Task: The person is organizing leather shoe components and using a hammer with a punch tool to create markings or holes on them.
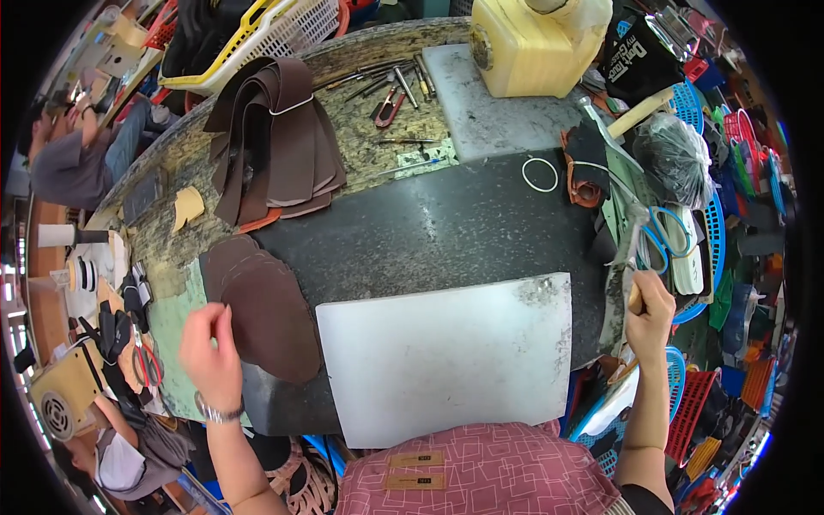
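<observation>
The left hand (210,356) hovers at the counter's (446,227) left edge, just beside a stack of flat brown leather pieces (266,313). Its fingers are curled loosely with thumb and forefinger close together; whether they pinch the top piece's edge I cannot tell. The stack lies partly on the dark slab, near the left side of a white cutting board (446,356) that sits bare in front of the person. Behind, a bundle of longer brown strips (275,142) is banded together, with hand tools (395,94) beyond it. A white ring (540,174) lies on the slab farther right. The right hand (650,309) is at the counter's right edge, its grip wrapped tight around a wooden handle (635,298) of a tool whose head (633,245) rises toward blue scissors (669,236).

This looks like the pick-up step: tool in hand, a leather piece about to be taken. Next calls for sliding one piece cleanly off the stack onto the board.
</observation>
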{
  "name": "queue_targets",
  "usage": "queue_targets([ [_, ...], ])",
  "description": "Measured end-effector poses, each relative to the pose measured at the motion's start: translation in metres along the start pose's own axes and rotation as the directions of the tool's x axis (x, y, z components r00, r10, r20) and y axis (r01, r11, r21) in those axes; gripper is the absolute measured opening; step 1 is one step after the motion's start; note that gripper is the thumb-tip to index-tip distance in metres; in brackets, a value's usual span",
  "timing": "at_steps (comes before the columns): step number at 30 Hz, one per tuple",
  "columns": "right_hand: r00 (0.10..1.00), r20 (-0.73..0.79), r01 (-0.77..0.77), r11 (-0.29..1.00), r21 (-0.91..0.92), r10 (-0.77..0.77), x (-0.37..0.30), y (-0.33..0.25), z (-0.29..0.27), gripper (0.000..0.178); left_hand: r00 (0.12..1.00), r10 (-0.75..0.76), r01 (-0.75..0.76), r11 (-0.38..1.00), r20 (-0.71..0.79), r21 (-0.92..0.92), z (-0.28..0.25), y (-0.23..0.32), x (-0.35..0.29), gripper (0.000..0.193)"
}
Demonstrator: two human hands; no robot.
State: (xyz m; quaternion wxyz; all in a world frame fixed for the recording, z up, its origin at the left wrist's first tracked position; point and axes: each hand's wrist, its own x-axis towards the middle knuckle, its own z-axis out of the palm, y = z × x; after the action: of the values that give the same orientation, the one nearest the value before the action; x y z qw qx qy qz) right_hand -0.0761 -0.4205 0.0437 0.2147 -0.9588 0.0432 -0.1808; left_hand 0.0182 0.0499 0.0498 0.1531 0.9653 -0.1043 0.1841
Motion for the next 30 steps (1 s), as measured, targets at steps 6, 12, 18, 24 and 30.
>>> queue_targets([
  [6, 0.990, 0.135, -0.090, 0.942, 0.323, 0.048, 0.003, -0.007, 0.014, 0.031, 0.986, -0.067, 0.163, 0.543, 0.150, -0.824, -0.037, 0.103, 0.022, 0.009],
  [12, 0.961, 0.252, -0.009, 0.898, 0.440, -0.114, 0.015, -0.049, 0.015, 0.026, 0.900, 0.385, -0.096, 0.630, 0.202, -0.771, 0.067, 0.132, 0.010, 0.013],
  [18, 0.779, 0.268, 0.493, 0.818, 0.299, -0.567, -0.006, -0.050, 0.040, 0.034, 0.828, 0.541, -0.501, 0.832, 0.149, -0.240, 0.155, 0.118, 0.142, 0.016],
  [24, 0.768, 0.134, 0.606, 0.778, 0.166, -0.627, -0.022, -0.065, 0.074, 0.041, 0.908, 0.307, -0.352, 0.928, 0.284, 0.124, 0.238, 0.071, 0.256, 0.020],
  [30, 0.817, 0.360, 0.455, 0.887, 0.079, -0.451, 0.004, -0.081, 0.075, 0.062, 0.852, 0.261, -0.405, 0.877, 0.453, 0.258, 0.225, 0.077, 0.255, 0.019],
])
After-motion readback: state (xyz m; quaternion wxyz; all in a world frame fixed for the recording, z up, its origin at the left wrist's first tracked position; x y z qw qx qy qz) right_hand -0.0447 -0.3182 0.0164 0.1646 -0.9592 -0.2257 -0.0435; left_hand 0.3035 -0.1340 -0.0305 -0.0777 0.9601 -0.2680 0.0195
